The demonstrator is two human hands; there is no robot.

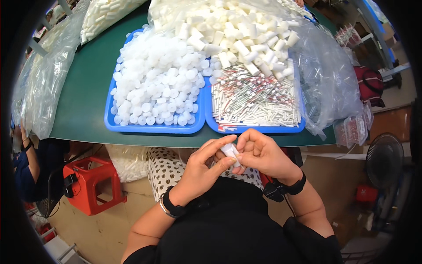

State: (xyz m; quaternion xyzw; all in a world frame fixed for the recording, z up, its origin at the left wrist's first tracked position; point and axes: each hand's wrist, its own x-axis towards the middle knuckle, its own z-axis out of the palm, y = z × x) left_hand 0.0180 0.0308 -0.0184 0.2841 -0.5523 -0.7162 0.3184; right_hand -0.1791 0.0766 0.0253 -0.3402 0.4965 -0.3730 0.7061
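Over my lap, just in front of the table edge, both hands are closed around one small white plastic cylinder [230, 150]. My left hand [205, 160] grips it between thumb and fingers from the left. The thumb and bent fingers of my right hand [260, 152] pinch its right side and lower end. Fingers cover part of the piece. Beyond my hands, a blue tray [154, 128] is heaped with translucent white round caps [154, 83]. Beside it, another blue tray [259, 130] bears thin white sticks with red and dark wires [257, 99].
White cylinders [246, 37] spill from a clear bag behind the right tray. Plastic bags flank the green table [88, 92]. A red stool [94, 185] stands at left, near another person's arm [31, 154]. A fan [384, 160] is at the right.
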